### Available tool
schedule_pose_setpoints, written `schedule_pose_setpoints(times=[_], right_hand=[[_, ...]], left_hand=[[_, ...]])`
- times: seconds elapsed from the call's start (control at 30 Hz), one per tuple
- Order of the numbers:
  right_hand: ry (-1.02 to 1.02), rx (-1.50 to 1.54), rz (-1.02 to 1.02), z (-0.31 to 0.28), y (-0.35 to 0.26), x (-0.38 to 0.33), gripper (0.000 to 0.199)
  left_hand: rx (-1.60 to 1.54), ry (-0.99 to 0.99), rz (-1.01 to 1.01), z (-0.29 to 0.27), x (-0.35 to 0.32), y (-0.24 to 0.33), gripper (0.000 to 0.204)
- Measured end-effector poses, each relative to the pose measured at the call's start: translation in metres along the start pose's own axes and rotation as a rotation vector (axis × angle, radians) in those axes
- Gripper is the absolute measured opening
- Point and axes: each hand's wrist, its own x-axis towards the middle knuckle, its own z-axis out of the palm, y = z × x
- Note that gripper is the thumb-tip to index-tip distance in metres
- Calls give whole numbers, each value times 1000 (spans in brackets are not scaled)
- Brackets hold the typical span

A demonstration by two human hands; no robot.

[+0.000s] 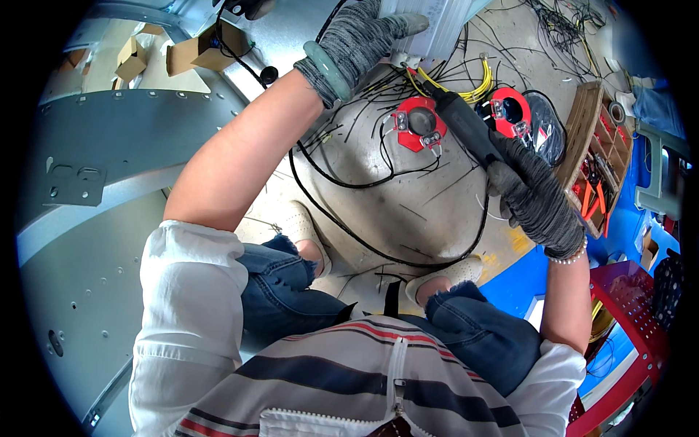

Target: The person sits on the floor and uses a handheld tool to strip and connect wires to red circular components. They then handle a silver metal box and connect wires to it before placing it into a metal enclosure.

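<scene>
My right hand (530,191), in a grey knit glove, is wrapped round a black electric screwdriver (466,124). Its tip points up and left at the lower end of a pale ribbed housing (431,30), where wires come out; whether it touches a screw is too small to tell. A bundle of yellow wires (477,86) curls beside that end. My left hand (355,45), also gloved, lies against the housing's left side with its thumb stretched across it; the top edge cuts off some fingers. Below the screwdriver tip lies a red ring-shaped part (421,122) with clear-covered terminals.
A second red ring (510,111) lies right of the screwdriver. Black cable (378,253) loops over the floor among wire scraps. A wooden tool tray (593,146) holds orange-handled pliers (595,191). Grey metal panels (131,131) stand left, a red perforated cart (630,313) lower right.
</scene>
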Motion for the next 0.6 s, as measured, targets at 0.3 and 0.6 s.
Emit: schedule_pose_setpoints(times=[0.3, 0.6], right_hand=[[-175, 488, 241, -12, -6, 3, 43], [-149, 459, 156, -7, 4, 8, 43]], left_hand=[[361, 26, 136, 19, -5, -1, 28], [114, 47, 25, 27, -10, -10, 30]])
